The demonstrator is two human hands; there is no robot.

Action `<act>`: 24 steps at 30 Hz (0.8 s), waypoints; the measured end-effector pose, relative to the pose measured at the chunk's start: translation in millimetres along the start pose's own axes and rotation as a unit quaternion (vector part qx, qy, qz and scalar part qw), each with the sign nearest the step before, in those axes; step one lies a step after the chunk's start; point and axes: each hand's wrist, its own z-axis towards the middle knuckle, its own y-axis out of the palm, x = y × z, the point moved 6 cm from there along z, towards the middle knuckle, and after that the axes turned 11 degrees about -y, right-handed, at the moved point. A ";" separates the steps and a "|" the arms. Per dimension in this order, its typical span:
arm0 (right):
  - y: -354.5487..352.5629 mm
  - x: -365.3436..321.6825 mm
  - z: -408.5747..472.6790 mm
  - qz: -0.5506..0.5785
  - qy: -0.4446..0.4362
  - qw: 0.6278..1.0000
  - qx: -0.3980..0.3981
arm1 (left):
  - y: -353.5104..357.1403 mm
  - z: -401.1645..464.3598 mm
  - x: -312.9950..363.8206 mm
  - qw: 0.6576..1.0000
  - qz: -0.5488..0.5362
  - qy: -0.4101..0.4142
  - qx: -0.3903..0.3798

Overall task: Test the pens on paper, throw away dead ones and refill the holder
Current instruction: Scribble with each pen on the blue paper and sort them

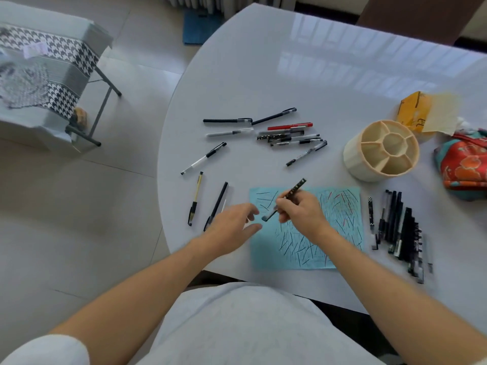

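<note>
your right hand [300,209] gripped a dotted pen [286,200] over the blue paper [340,222] (already scribbled); your left hand [232,227] hovered spread beside it.

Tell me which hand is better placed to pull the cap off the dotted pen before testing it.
The left hand. It is open and empty, with its fingers right beside the capped end of the dotted pen, while the right hand already has its grip on the barrel above the blue paper.

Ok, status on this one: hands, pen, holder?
Right hand gripping dotted black pen over scribbled blue paper. Left hand open, reaching toward its tip. Holder empty. Nothing in the way.
</note>
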 end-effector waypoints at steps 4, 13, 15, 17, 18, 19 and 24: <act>12.0 14.4 -36.2 0.107 0.029 0.994 0.002 | 11.5 -2.6 20.2 0.997 0.026 -0.007 -0.069; -0.8 28.9 -39.9 0.161 0.057 0.973 0.155 | 3.1 -15.2 10.1 0.996 0.085 -0.029 0.018; -18.4 30.8 -29.8 0.118 0.056 0.973 0.188 | 1.7 -20.7 -8.5 0.991 0.113 -0.056 0.032; -18.7 28.5 -20.6 0.056 0.038 0.987 0.147 | 3.0 -27.3 -20.1 0.990 0.123 -0.045 0.046; -10.6 27.2 -17.7 0.043 0.034 0.992 0.117 | 4.4 -29.9 -21.2 0.991 0.121 -0.023 0.061; 0.4 26.2 -16.2 0.040 0.031 0.995 0.091 | 6.7 -31.7 -19.3 0.991 0.113 0.005 0.077; 38.9 18.0 -4.8 -0.042 -0.013 0.997 0.062 | 33.3 -29.6 -1.1 0.984 0.120 0.114 0.059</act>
